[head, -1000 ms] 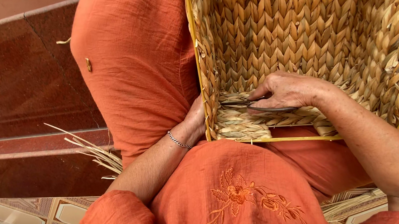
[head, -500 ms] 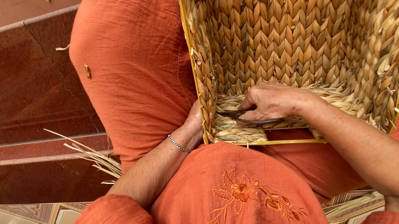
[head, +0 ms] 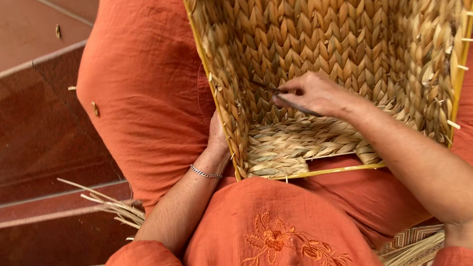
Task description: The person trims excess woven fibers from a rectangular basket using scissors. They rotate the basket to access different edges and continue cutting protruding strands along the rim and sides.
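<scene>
My right hand has lifted off the low front wall of the woven basket, where it lay a second ago, and now sits higher, inside against the back weave. The view has also tipped: more of the red tiled step shows at left. My left hand has kept its place at the basket's outer left wall.

Nearest me lies the orange tunic with its embroidered flower. Beyond it is the left wrist with one silver bracelet; the hand presses flat on the basket's side, and its fingers are hidden behind the rim, so I cannot tell their spread. The right hand is pinched closed on one thin dark tool, whose tip pokes left from the fingers.

The single basket rests on my lap between the knees, open toward me. It is rectangular, plaited from pale straw in a herringbone, on a yellow frame with cut ends sticking out along the right rim.

Two bundles of loose straw lie on the floor, one at each side.
</scene>
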`<state>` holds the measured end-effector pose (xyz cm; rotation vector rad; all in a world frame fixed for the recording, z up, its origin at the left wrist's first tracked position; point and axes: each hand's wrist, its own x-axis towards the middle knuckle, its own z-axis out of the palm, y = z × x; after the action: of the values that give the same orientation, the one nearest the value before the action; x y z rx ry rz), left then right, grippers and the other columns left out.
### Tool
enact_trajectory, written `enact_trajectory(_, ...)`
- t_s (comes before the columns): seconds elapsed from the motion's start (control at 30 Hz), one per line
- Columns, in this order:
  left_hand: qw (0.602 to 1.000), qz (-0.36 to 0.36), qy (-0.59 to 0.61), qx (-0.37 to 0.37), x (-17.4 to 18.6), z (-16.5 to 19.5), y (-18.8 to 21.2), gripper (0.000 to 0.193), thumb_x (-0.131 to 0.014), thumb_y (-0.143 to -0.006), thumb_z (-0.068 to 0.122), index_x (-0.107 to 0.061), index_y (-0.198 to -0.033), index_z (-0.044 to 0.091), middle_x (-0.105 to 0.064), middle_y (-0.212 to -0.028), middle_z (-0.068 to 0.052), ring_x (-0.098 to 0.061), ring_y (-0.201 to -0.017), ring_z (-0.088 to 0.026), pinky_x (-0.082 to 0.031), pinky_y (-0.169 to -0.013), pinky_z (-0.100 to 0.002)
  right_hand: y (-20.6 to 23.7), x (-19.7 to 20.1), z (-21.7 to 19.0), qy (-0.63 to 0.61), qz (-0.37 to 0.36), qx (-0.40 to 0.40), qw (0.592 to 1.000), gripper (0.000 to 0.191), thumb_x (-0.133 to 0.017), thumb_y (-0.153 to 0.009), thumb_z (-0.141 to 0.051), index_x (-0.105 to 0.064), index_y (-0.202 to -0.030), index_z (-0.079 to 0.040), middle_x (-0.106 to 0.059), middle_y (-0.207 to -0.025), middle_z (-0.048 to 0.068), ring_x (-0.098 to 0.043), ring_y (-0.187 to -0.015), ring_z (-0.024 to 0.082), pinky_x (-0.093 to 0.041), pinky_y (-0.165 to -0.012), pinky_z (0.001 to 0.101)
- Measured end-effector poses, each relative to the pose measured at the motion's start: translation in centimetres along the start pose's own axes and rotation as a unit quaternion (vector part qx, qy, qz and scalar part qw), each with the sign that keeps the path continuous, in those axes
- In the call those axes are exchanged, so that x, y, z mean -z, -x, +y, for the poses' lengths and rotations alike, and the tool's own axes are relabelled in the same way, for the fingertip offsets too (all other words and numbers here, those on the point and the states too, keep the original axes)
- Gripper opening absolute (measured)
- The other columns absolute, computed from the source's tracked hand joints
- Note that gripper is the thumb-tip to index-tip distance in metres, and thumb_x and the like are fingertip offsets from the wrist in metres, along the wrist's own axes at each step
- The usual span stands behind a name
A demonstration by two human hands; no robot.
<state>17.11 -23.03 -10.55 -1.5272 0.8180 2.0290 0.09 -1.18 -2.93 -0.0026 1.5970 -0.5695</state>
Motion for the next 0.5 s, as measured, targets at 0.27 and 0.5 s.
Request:
enact_trajectory(0.27,0.995,-0.075,0.03,-0.05,2.1,-1.2,-2.0,0.032,-0.06,-0.103,0.028,-0.062,-0.119,0.001,-0.065,-0.098,-0.008,-0.065,-0.082,-0.018,-0.057,-0.07,-0.032,-0.4,-2.5,0.2,0.026,0.0,0.052,0.998,0.051,-0.068,-0.088,-0.053,-0.074,-0.126,-0.019,-0.078,-0.107,0.013,-0.074,-0.092,0.027,-0.059,-0.087,0.0468)
enact_trajectory(0.5,0.997,-0.069,0.04,-0.02,0.4,0.2,-1.1,0.034,-0.061,-0.099,0.031,-0.061,-0.119,0.003,-0.065,-0.104,-0.01,-0.067,-0.09,-0.019,-0.06,-0.076,-0.033,0.1,-2.4,0.1,-0.005,-0.01,0.101,0.995,0.044,-0.069,-0.09,-0.048,-0.076,-0.123,-0.02,-0.081,-0.101,0.007,-0.072,-0.086,0.017,-0.058,-0.085,0.0384)
